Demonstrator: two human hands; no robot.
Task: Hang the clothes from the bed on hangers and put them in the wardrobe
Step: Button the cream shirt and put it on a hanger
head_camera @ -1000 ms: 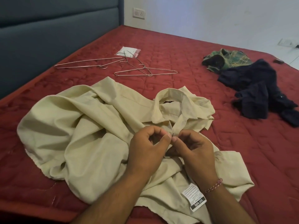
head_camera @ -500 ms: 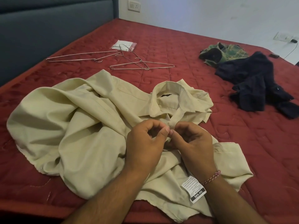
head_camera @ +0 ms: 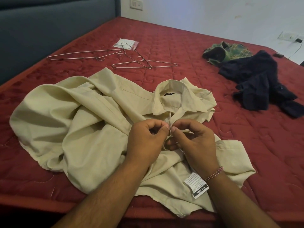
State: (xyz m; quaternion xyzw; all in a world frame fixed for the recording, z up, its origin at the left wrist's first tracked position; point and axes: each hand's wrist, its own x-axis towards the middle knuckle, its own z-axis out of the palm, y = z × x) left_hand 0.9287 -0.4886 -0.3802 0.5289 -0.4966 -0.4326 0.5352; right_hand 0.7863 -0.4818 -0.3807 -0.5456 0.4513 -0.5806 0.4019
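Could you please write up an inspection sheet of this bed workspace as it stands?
Surface: red quilted bedspread, wrinkled.
Job's things: crumpled cream collared shirt near the front edge, white price tag showing; three thin wire hangers beyond it; green checked garment and dark navy garment heaped at far right, touching.
Clutter: small clear plastic packet under one hanger's end; small dark object by the far edge.
Hands: left hand and right hand both pinch the shirt's front below the collar.
Cables: thin dark cable from a wall socket.
Surroundings: grey padded headboard, white wall.
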